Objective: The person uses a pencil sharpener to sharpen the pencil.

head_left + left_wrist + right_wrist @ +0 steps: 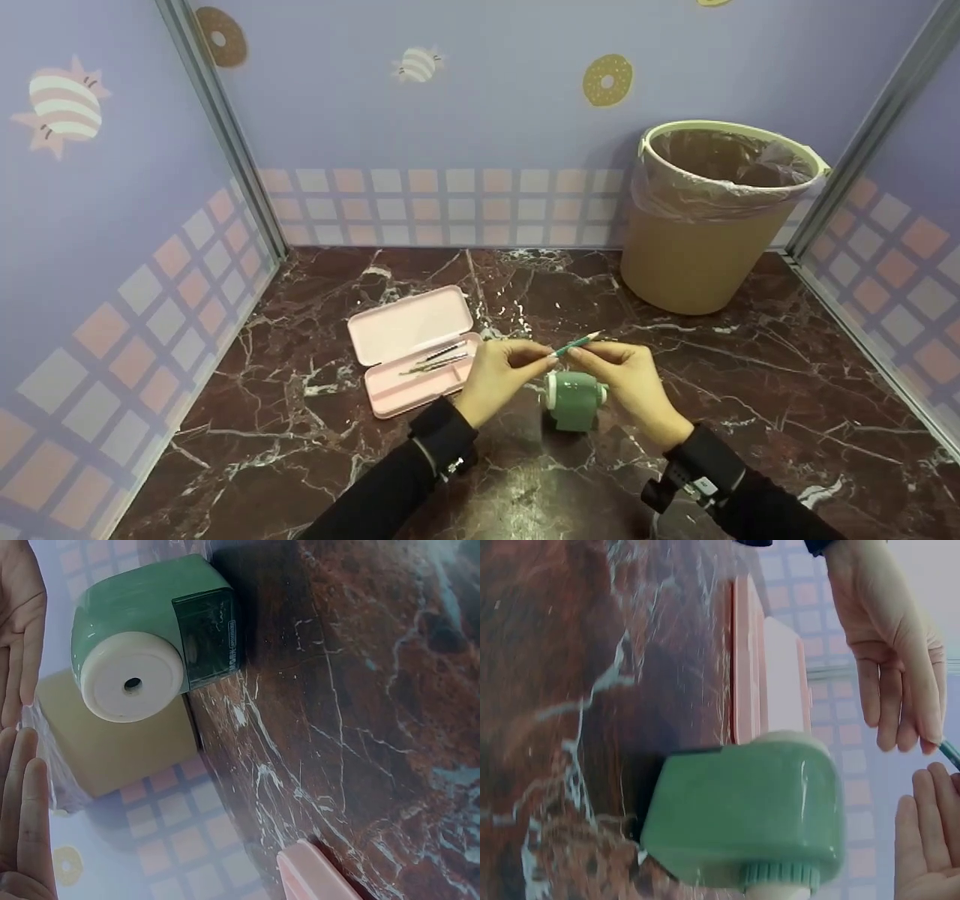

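On the left an open pink case point(411, 325) holding slim tools point(442, 360) lies on the dark marbled tabletop point(315, 450), its right end partly covered by the left hand point(491, 379), which angles inward and pinches the lower end of a green pencil point(576, 344) between thumb and forefinger. The pencil slants up rightward above a green sharpener point(576, 405) standing between the hands, and the right hand point(634, 382), also angled inward, pinches it farther along the shaft; well beyond, a tan plastic-lined bin point(682, 255) stands near the back wall point(510, 112).
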Demonstrator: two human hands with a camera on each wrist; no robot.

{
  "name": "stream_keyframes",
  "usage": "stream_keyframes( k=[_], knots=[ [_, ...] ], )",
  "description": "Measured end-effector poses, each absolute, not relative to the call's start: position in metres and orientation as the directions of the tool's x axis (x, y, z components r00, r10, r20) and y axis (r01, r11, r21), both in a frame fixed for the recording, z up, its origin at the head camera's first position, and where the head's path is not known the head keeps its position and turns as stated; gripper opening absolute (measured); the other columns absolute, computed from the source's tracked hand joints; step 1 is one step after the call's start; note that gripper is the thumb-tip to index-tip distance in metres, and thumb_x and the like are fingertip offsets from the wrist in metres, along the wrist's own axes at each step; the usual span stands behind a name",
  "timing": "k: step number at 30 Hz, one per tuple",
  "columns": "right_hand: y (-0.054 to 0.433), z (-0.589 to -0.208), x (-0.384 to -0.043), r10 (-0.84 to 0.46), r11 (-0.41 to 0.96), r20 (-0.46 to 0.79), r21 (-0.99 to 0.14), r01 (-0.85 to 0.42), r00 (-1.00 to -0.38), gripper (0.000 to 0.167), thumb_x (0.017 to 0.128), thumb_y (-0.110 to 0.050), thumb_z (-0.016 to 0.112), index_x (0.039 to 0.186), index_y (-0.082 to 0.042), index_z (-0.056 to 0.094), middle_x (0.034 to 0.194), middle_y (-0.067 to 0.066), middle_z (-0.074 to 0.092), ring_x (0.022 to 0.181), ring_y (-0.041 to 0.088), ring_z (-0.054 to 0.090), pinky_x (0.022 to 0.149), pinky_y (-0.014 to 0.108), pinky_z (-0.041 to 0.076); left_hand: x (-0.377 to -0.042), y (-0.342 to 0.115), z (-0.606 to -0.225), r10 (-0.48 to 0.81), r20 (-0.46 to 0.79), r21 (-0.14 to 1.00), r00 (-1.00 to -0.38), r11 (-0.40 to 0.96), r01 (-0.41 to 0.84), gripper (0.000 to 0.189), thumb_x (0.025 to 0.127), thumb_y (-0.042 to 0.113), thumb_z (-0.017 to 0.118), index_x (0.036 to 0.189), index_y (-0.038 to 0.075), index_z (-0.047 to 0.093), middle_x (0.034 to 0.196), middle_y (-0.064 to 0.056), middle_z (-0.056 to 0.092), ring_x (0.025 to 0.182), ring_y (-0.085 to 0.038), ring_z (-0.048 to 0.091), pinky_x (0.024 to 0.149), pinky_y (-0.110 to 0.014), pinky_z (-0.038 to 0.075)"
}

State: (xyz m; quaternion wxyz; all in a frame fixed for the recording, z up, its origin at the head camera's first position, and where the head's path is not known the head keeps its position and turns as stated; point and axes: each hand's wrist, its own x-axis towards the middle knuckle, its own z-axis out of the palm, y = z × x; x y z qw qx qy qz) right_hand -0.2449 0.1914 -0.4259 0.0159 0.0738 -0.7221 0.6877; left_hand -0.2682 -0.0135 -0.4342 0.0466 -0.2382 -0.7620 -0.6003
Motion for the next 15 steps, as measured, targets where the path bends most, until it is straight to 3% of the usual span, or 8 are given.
stream_keyframes(
  k=[5, 10, 15],
  knots=[
    [0.1856, -0.4263, -0.2417, -0.027, -0.071, 0.082, -0.994, -0.08, -0.996, 0.028, 0.095, -0.01, 0.072, 0.116, 0.008, 0.072, 0.096, 0.002, 0.082, 0.1, 0.023, 0.078, 0.096, 0.039, 0.06, -0.2667, -0.0109, -0.434, 0.33, 0.37, 0.883, -0.869, 0.167, 0.44, 0.013, 0.088, 0.011, 0.079, 0.098, 0.003, 0.079, 0.096, -0.016, 0.08, 0.082, -0.033, 0.078, 0.071, -0.02, 0.06],
    [0.1809, -0.4248, -0.242, 0.036, -0.113, 0.12, -0.986, -0.124, -0.992, 0.02, 0.092, -0.001, 0.071, 0.109, 0.009, 0.074, 0.088, 0.002, 0.081, 0.088, 0.019, 0.078, 0.09, 0.037, 0.061, -0.2651, -0.0103, -0.4327, 0.341, 0.386, 0.858, -0.857, 0.209, 0.469, 0.015, 0.087, 0.016, 0.08, 0.098, 0.006, 0.08, 0.097, -0.013, 0.081, 0.083, -0.025, 0.078, 0.074, -0.021, 0.061],
    [0.1864, -0.4219, -0.2449, -0.003, 0.085, 0.226, -0.97, -0.226, -0.974, 0.017, 0.092, -0.003, 0.073, 0.105, 0.007, 0.075, 0.089, 0.008, 0.081, 0.083, 0.017, 0.078, 0.08, 0.03, 0.063, -0.2654, -0.012, -0.4339, 0.356, 0.392, 0.848, -0.848, 0.218, 0.483, 0.019, 0.087, 0.017, 0.081, 0.102, 0.006, 0.08, 0.1, -0.012, 0.081, 0.085, -0.023, 0.078, 0.076, -0.021, 0.06]
  ],
)
